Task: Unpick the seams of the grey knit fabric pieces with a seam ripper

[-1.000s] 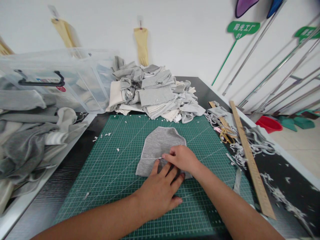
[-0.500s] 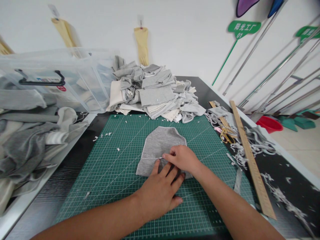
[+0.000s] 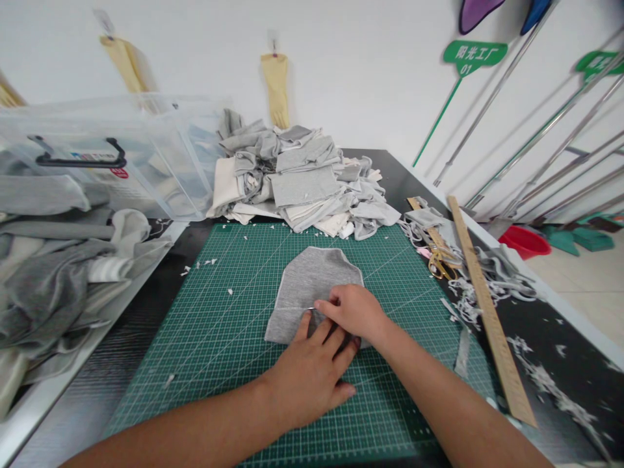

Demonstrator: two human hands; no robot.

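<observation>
A piece of grey knit fabric (image 3: 312, 273) with pale stitched edges lies flat on the green cutting mat (image 3: 195, 364). A light stitched line crosses its lower part. My left hand (image 3: 312, 377) presses on the lower edge of the fabric, palm down with fingers spread. Just above those fingertips, my right hand (image 3: 355, 311) is closed in a pinch around a thin metal tool (image 3: 311, 308). Only the tool's slim shiny tip shows, lying at the stitched line; its kind is hidden by the fingers.
A heap of grey and cream fabric pieces (image 3: 307, 185) lies behind the mat. At left stand a clear plastic bin (image 3: 160, 169) and more cloth (image 3: 53, 292). Rightward are a wooden ruler (image 3: 490, 318), gold-handled scissors (image 3: 441, 266) and thread scraps (image 3: 468, 305).
My right hand has shifted very slightly left with the tool tip along the stitched line. My left hand and the fabric stay in place.
</observation>
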